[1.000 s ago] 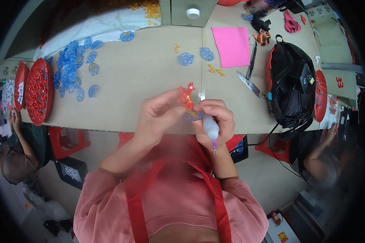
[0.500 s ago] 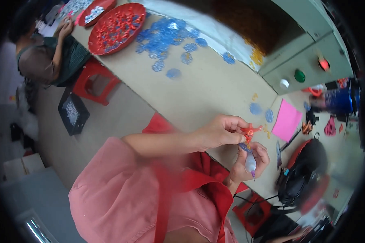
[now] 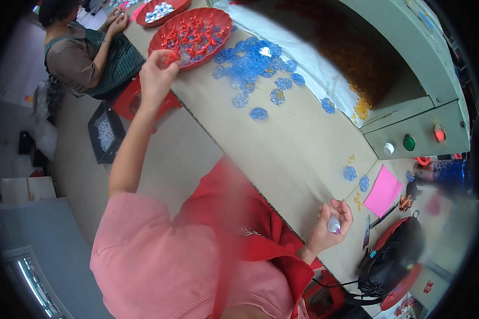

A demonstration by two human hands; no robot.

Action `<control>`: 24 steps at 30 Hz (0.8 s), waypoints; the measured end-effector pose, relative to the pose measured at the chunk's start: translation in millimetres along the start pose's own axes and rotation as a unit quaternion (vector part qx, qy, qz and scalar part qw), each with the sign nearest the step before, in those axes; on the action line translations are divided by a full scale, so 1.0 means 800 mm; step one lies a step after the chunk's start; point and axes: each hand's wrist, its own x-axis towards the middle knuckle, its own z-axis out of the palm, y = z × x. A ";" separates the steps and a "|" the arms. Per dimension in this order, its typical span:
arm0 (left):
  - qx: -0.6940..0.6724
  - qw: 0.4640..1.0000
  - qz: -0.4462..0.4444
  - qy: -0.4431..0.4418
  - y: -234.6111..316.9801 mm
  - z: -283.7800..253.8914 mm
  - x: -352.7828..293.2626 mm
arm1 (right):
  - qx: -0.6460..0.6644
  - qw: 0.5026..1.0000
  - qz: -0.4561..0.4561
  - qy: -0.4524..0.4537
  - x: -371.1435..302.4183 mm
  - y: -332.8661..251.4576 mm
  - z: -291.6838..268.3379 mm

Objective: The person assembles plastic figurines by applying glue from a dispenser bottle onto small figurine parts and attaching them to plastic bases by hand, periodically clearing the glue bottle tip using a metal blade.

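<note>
My left hand [image 3: 157,77] is stretched out to the far left, at the near rim of a large red bowl [image 3: 213,55]. Pinched in its fingers is a small red plastic figure [image 3: 172,57], with a clear bluish disc against it. Many similar red figures [image 3: 194,34] on bluish discs fill the bowl. My right hand [image 3: 330,226], over the table's near edge at the right, is curled around a small white squeeze bottle [image 3: 333,224] with a purple tip.
Clear blue scalloped discs [image 3: 258,58] lie heaped beside the bowl, with several scattered nearer. A grey-green machine [image 3: 415,127] with buttons stands behind. Rightward are a pink sheet [image 3: 383,191], a knife [image 3: 366,232] and a black bag [image 3: 391,255]. A co-worker [image 3: 77,53] sits at the far left.
My left hand has left my right hand and swung far left to the bowl, carrying the red figure and disc. My right hand keeps the bottle. The view has shifted slightly.
</note>
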 end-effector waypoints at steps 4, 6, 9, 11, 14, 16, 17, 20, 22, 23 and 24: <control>0.167 0.984 -0.035 -0.047 -0.026 -0.007 0.031 | -0.022 0.999 -0.025 -0.011 0.001 0.003 0.003; 0.242 0.964 -0.020 -0.110 -0.038 0.003 0.045 | -0.021 1.000 -0.019 0.003 -0.003 0.003 -0.002; 0.215 0.954 0.014 -0.207 -0.057 0.012 0.071 | -0.071 0.996 -0.055 -0.015 0.000 -0.007 -0.009; 0.171 0.948 0.013 -0.268 -0.099 -0.006 0.092 | -0.080 0.989 -0.120 -0.036 0.005 0.001 -0.007; 0.146 0.946 0.036 -0.288 -0.196 -0.043 0.152 | -0.030 0.989 -0.133 -0.054 0.023 -0.008 0.000; 0.078 0.930 -0.038 -0.358 -0.212 -0.051 0.165 | -0.035 0.991 -0.120 -0.040 0.021 -0.008 -0.014; 0.095 0.931 0.001 -0.351 -0.191 -0.038 0.159 | -0.036 0.991 -0.121 -0.042 0.023 -0.004 -0.015; 0.249 0.928 0.082 -0.263 -0.145 -0.043 0.130 | -0.045 0.991 -0.112 -0.055 0.017 0.002 -0.005; 0.373 0.899 0.092 -0.210 -0.076 -0.029 0.109 | -0.051 0.995 -0.072 -0.049 0.006 -0.004 -0.001; 0.373 0.903 0.120 -0.179 -0.045 -0.012 0.102 | -0.060 0.995 -0.071 -0.037 0.006 -0.002 -0.008; 0.360 0.905 0.102 -0.201 -0.018 0.001 0.099 | -0.072 0.995 -0.066 -0.017 0.000 0.000 -0.013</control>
